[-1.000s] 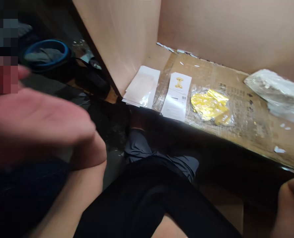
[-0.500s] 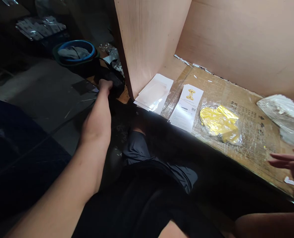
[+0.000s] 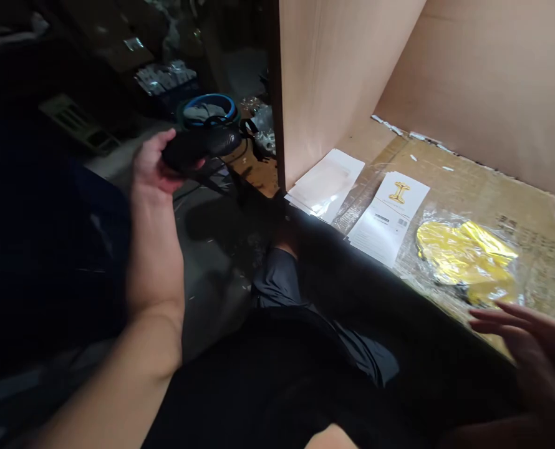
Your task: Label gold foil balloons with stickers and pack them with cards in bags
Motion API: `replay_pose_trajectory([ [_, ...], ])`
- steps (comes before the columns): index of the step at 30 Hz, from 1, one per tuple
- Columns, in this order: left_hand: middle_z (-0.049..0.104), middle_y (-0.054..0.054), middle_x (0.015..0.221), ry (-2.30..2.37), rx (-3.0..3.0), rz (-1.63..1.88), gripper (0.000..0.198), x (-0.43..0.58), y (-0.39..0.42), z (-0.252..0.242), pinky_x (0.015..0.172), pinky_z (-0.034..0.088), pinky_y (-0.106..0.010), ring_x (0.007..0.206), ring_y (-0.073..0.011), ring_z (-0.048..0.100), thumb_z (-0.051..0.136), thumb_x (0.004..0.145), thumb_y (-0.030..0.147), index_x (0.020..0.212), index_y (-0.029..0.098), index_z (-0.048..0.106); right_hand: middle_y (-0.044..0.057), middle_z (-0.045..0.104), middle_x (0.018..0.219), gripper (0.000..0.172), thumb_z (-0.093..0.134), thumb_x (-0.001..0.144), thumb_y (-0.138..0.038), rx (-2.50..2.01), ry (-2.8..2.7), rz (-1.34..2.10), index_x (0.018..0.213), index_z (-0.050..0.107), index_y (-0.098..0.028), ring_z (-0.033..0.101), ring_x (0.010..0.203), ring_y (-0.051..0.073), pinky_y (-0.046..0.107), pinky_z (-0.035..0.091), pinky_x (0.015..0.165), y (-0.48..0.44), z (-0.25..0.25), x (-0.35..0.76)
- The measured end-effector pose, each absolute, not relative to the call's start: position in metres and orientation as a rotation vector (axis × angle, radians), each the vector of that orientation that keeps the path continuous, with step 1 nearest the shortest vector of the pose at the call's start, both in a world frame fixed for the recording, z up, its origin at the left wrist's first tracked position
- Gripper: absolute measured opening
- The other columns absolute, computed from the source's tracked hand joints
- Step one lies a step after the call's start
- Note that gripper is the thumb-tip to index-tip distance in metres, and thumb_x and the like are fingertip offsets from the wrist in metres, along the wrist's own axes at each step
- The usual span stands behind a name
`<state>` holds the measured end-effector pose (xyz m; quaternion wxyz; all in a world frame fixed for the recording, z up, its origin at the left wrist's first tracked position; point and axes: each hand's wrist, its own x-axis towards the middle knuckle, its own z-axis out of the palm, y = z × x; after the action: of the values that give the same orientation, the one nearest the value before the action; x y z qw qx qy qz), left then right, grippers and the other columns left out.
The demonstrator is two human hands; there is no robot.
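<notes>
Two wooden panels (image 3: pixel 343 81) met in a corner behind and to the left of the surface, the left one ending in a dark upright edge. One cardboard-covered surface (image 3: pixel 464 187) had its front edge slanting down to the right, with a dark gap between that edge and the person's lap. One stretch of floor (image 3: pixel 202 268) gave room between the left forearm and the surface. One blue-rimmed tub (image 3: pixel 233 112) stood farther back, partly hidden. The left grip (image 3: pixel 153 159) was closed around one black object (image 3: pixel 188 146), held in the air left of the left panel and off the surface. The right grip (image 3: pixel 530 337) was loose, its fingers extended over the front edge near one yellow packet (image 3: pixel 467 252); whether they touched it, I cannot tell. Two paper stacks (image 3: pixel 390 218) lay apart near the front edge, one plain, one printed, between left panel and packet. Two loose white scraps (image 3: pixel 413 158) lay behind them.
</notes>
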<state>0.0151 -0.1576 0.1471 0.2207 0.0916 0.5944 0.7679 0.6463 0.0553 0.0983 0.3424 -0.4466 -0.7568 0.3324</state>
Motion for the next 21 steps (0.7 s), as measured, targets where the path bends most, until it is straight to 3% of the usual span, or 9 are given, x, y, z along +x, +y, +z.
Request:
replay_pose_trajectory([
  [2, 0.076, -0.013, 0.134, 1.603, 0.198, 2.15, 0.034, 0.051, -0.189, 0.151, 0.123, 0.049, -0.058, 0.146, -0.0316, 0.06, 0.054, 0.112, 0.031, 0.13, 0.004, 0.063, 0.013, 0.08, 0.098, 0.03, 0.072, 0.098, -0.049, -0.915, -2.166, 1.06, 0.128, 0.078, -0.046, 0.079, 0.088, 0.035, 0.06, 0.066, 0.082, 0.036, 0.086, 0.588],
  [4, 0.082, -0.011, 0.116, 1.502, 0.17, 2.152, 0.032, 0.087, -0.21, 0.146, 0.118, 0.056, -0.054, 0.136, -0.0308, 0.068, 0.053, 0.11, 0.032, 0.121, 0.008, 0.07, 0.008, 0.076, 0.131, 0.047, 0.069, 0.103, -0.041, -0.474, -2.263, 1.312, 0.149, 0.063, -0.049, 0.078, 0.109, 0.03, 0.053, 0.068, 0.088, 0.022, 0.068, 0.521],
  [6, 0.084, -0.008, 0.099, 1.408, 0.063, 2.139, 0.032, 0.12, -0.224, 0.135, 0.107, 0.065, -0.047, 0.115, -0.0275, 0.079, 0.049, 0.109, 0.032, 0.107, 0.012, 0.073, 0.012, 0.048, 0.168, 0.079, 0.08, 0.096, -0.045, -0.266, -2.274, 1.281, 0.166, 0.044, -0.04, 0.056, 0.148, 0.035, 0.06, 0.058, 0.113, 0.016, 0.049, 0.456],
  [8, 0.082, -0.006, 0.086, 1.338, -0.103, 2.071, 0.037, 0.147, -0.234, 0.12, 0.088, 0.071, -0.036, 0.09, -0.0224, 0.083, 0.043, 0.109, 0.029, 0.092, 0.015, 0.073, 0.017, 0.026, 0.179, 0.108, 0.093, 0.08, -0.058, -0.146, -2.244, 1.276, 0.169, 0.039, -0.029, 0.028, 0.165, 0.041, 0.064, 0.042, 0.127, 0.017, 0.029, 0.405],
  [10, 0.081, -0.004, 0.08, 1.265, -0.184, 1.962, 0.041, 0.167, -0.243, 0.103, 0.067, 0.069, -0.026, 0.074, -0.0187, 0.081, 0.04, 0.109, 0.028, 0.085, 0.018, 0.072, 0.019, 0.027, 0.177, 0.119, 0.098, 0.071, -0.063, -0.024, -2.139, 1.489, 0.167, 0.039, -0.025, 0.031, 0.163, 0.042, 0.058, 0.043, 0.127, 0.017, 0.016, 0.374],
  [12, 0.082, -0.003, 0.084, 1.215, -0.156, 1.887, 0.037, 0.181, -0.252, 0.085, 0.053, 0.062, -0.021, 0.072, -0.0184, 0.081, 0.044, 0.108, 0.03, 0.089, 0.02, 0.075, 0.018, 0.045, 0.164, 0.105, 0.096, 0.074, -0.061, 0.028, -2.001, 1.806, 0.159, 0.047, -0.023, 0.051, 0.148, 0.037, 0.05, 0.052, 0.118, 0.011, 0.009, 0.364],
  [14, 0.084, -0.002, 0.097, 1.222, -0.12, 1.867, 0.026, 0.191, -0.258, 0.067, 0.051, 0.06, -0.019, 0.086, -0.0216, 0.083, 0.054, 0.103, 0.034, 0.1, 0.025, 0.078, 0.012, 0.062, 0.141, 0.082, 0.093, 0.08, -0.054, -0.027, -1.845, 2.091, 0.146, 0.056, -0.022, 0.064, 0.124, 0.028, 0.04, 0.057, 0.105, 0.001, 0.006, 0.368],
  [18, 0.082, 0.0, 0.12, 1.285, -0.096, 1.805, 0.017, 0.202, -0.262, 0.033, 0.058, 0.06, -0.017, 0.129, -0.0275, 0.074, 0.071, 0.088, 0.031, 0.104, 0.033, 0.077, 0.002, 0.065, 0.103, 0.058, 0.095, 0.076, -0.04, -0.256, -1.568, 2.401, 0.121, 0.063, -0.02, 0.062, 0.089, 0.017, 0.027, 0.055, 0.082, -0.02, -0.002, 0.386],
  [21, 0.08, -0.006, 0.124, 1.265, -0.009, 1.699, 0.015, 0.2, -0.267, 0.005, 0.056, 0.057, -0.018, 0.125, -0.0303, 0.075, 0.08, 0.078, 0.03, 0.084, 0.024, 0.068, 0.0, 0.064, 0.098, 0.054, 0.096, 0.073, -0.036, -0.351, -1.472, 2.474, 0.113, 0.064, -0.02, 0.06, 0.084, 0.015, 0.025, 0.052, 0.077, -0.028, -0.012, 0.394],
])
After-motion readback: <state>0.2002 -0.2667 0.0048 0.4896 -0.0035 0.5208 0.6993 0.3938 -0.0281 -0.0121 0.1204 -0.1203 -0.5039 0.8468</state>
